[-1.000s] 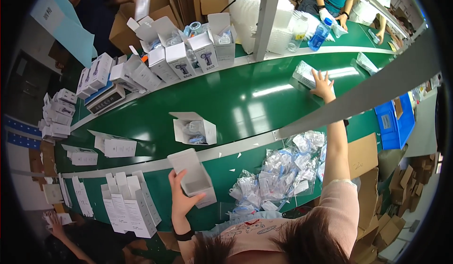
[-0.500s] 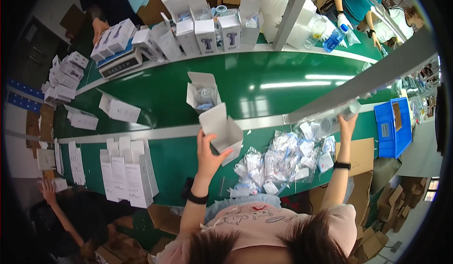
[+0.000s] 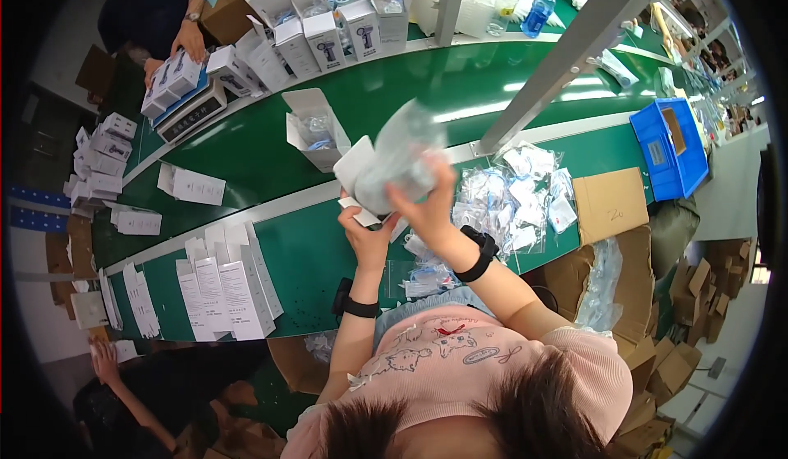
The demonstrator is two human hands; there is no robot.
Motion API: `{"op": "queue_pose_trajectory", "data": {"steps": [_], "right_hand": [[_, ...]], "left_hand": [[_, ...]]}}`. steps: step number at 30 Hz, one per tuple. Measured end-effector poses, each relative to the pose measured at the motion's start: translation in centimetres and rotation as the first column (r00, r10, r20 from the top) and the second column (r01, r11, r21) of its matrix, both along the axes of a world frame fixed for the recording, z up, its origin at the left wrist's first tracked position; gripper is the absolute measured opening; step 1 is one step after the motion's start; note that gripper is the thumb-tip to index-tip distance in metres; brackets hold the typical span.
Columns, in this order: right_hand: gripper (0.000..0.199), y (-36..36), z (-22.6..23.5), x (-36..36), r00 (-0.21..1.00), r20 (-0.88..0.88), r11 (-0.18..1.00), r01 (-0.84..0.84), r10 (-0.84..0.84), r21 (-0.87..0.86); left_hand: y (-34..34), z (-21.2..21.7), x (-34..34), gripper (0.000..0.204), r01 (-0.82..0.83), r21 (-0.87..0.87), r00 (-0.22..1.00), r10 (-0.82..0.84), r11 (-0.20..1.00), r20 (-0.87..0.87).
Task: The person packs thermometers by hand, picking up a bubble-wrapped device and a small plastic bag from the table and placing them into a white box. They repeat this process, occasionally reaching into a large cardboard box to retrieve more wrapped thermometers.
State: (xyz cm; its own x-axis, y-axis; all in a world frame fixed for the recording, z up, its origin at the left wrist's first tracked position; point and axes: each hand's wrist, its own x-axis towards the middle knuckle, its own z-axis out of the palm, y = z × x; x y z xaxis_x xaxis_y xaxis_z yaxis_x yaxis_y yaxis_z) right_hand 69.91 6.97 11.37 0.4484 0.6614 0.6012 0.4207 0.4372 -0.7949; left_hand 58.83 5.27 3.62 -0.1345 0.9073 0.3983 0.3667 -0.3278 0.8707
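Note:
My left hand (image 3: 367, 241) grips a small open white carton (image 3: 352, 163) near the middle of the bench, its flap standing up. Over the carton's mouth, my right hand (image 3: 431, 208) is closed around a clear, plastic-wrapped item (image 3: 402, 159). Motion smears this item, so its exact kind is unclear, and it hides much of the carton. Just beyond stands another open white carton (image 3: 318, 139) with clear and bluish wrapped parts inside. To the right of my hands lies a pile of small clear bags (image 3: 513, 188) with white and blue parts.
Flat-standing white cartons (image 3: 234, 291) sit at the left. A metal post (image 3: 566, 65) slants across the bench beside a cardboard sheet (image 3: 609, 204) and a blue bin (image 3: 669, 151). Filled cartons (image 3: 328, 40) line the far side, where another person's hands (image 3: 190, 42) touch boxes.
My right hand has come from the far right to the carton, bringing the plastic-wrapped item over its mouth. My left hand still holds the carton, now tilted differently. The view has shifted.

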Motion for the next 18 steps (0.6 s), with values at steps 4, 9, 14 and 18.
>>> {"op": "queue_pose_trajectory", "data": {"steps": [4, 9, 14, 18], "right_hand": [[0.044, -1.6, 0.2, 0.3, 0.822, 0.498, 0.961, -0.244, 0.277, -0.132], [0.024, -2.4, -5.3, 8.5, 0.989, 0.103, 0.944, -0.07, 0.108, -0.323], [0.03, 0.0, -10.2, 19.3, 0.589, 0.785, 0.699, 0.644, -0.192, -0.312], [0.038, 0.1, -13.2, 23.4, 0.505, 0.852, 0.478, 0.721, 0.135, -0.503]], "left_hand": [[-1.6, -1.5, -1.0, 0.067, -0.019, -0.075, 0.992, 0.028, 0.997, 0.121], [-3.2, -1.0, -2.3, 0.065, 0.016, -0.038, 1.0, -0.017, 0.999, -0.015], [-3.1, 0.9, -2.3, 0.059, 0.077, -0.007, 0.992, -0.077, 0.997, -0.101], [-2.5, 3.7, -1.7, 0.041, 0.092, 0.027, 0.978, -0.085, 0.995, -0.191]]}}
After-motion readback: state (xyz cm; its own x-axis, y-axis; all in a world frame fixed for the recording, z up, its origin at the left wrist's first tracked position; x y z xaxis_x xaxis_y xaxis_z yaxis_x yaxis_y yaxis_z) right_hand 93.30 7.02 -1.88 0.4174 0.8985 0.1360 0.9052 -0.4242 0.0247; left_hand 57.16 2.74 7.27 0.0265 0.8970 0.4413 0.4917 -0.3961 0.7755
